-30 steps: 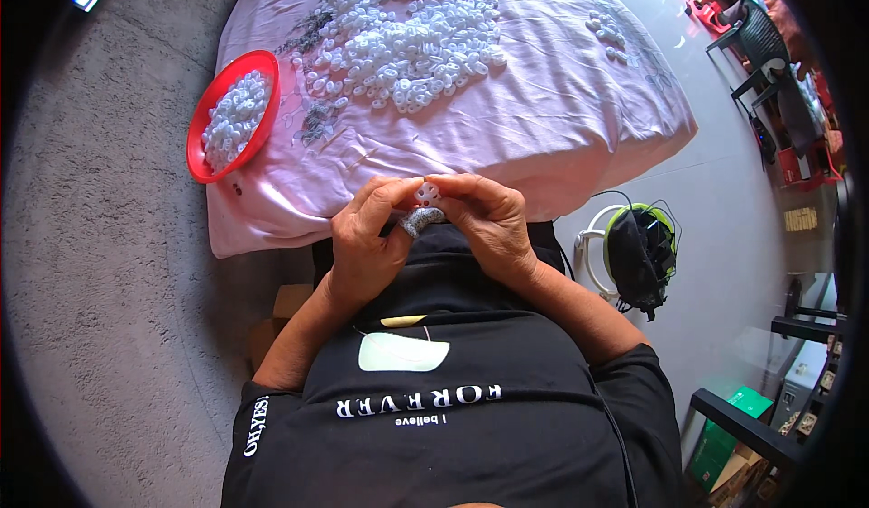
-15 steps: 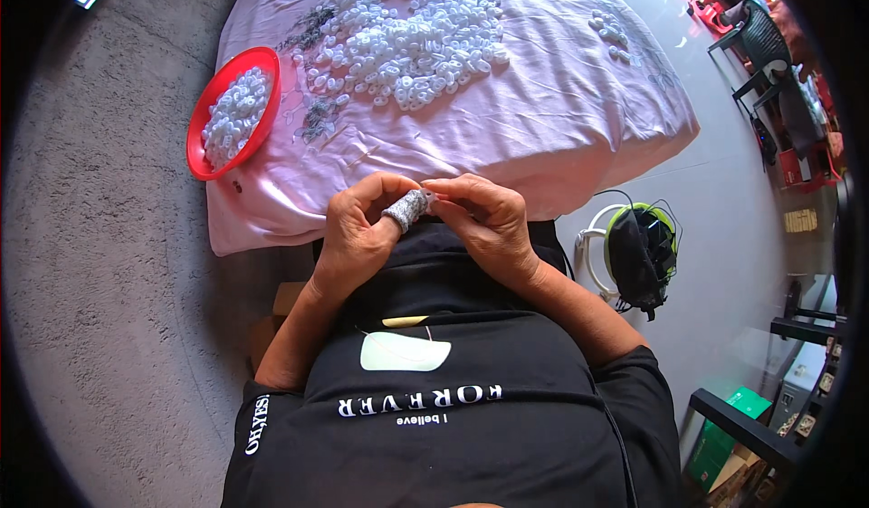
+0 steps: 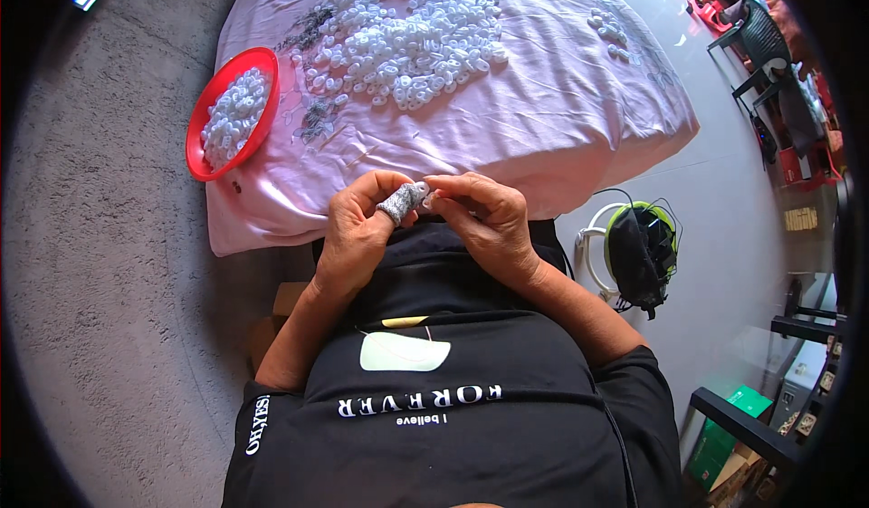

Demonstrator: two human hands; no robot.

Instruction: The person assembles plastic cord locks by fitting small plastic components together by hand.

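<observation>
A: What's closest in, right at the pinch?

B: The left hand [image 3: 358, 236] and the right hand [image 3: 484, 223] meet fingertip to fingertip just short of the table edge. The left thumb wears a grey finger wrap [image 3: 401, 203], and the right fingertips are closed against it. Something tiny and pale sits where they meet, too small to make out, so I cannot tell whether either hand truly has hold of a piece. Both are curled nearly shut.

A: And just beyond the pinch?

B: The near edge of the pink cloth [image 3: 543, 137] hangs down right behind the fingers, almost touching them.

A: Farther out?

B: Up and ahead of the grip lies a wide heap of small white rings [image 3: 407, 33] on the cloth, well apart from the hands. Ahead and to the left of the grip, a red bowl [image 3: 201, 150] holds more of the same white rings, overhanging the cloth's left edge.

A: Anything off to the side?

B: Right of the grip and lower, on the floor, a black and green helmet [image 3: 641, 253].
</observation>
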